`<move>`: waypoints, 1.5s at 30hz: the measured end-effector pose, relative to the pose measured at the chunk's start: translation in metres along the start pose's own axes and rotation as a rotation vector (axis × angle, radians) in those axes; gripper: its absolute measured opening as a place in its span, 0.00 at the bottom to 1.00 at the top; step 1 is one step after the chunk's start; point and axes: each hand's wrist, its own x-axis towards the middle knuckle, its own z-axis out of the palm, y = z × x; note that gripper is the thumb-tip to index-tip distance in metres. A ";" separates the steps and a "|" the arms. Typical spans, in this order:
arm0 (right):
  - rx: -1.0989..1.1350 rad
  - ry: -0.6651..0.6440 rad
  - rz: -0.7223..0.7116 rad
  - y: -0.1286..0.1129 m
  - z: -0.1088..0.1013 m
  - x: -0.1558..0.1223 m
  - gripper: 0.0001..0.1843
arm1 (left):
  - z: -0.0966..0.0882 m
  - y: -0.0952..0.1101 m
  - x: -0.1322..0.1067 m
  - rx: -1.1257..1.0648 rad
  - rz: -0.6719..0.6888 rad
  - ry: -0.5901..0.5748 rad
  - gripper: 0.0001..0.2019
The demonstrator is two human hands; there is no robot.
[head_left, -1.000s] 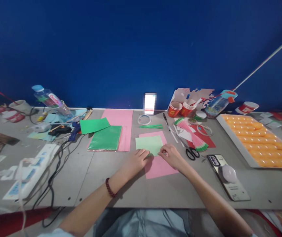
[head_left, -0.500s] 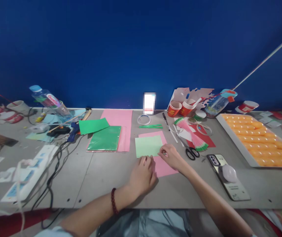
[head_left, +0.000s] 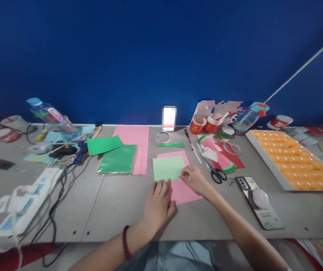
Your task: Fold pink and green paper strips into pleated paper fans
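A pale green sheet of paper [head_left: 167,167] lies over a pink sheet of paper [head_left: 185,192] in the middle of the table. My left hand [head_left: 159,203] rests palm down at the near left edge of the papers, fingers stretched out and somewhat apart, holding nothing. At the lower right corner of the pale green sheet, my right hand [head_left: 194,178] is closed, its thumb and forefinger pinched at the paper's edge. Its other fingers are curled and partly hidden.
Scissors [head_left: 218,175], a phone [head_left: 259,203] and a tray of orange balls [head_left: 294,160] lie to the right. Red paper cups [head_left: 197,125] stand behind. A wrapped green paper pack [head_left: 118,160], a glue gun [head_left: 81,151] and a power strip [head_left: 31,201] lie left.
My left hand has drawn slightly back and left, and its curled fingers have stretched out. The right hand stays at the paper's corner. The whole view has shifted slightly.
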 end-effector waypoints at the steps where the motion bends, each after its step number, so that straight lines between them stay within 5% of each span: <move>1: 0.003 -0.001 0.003 0.000 0.000 0.000 0.05 | -0.001 0.000 -0.001 0.018 -0.017 0.000 0.29; 24: -0.003 -0.019 0.000 0.000 -0.002 0.002 0.05 | -0.013 -0.003 -0.019 0.229 -0.222 0.036 0.24; 35: -0.009 -0.025 -0.026 0.002 -0.002 0.002 0.05 | 0.003 0.026 0.004 0.077 -0.117 0.087 0.26; 45: -0.024 0.015 -0.047 0.000 -0.001 0.001 0.06 | 0.014 0.023 0.005 0.086 -0.108 0.050 0.24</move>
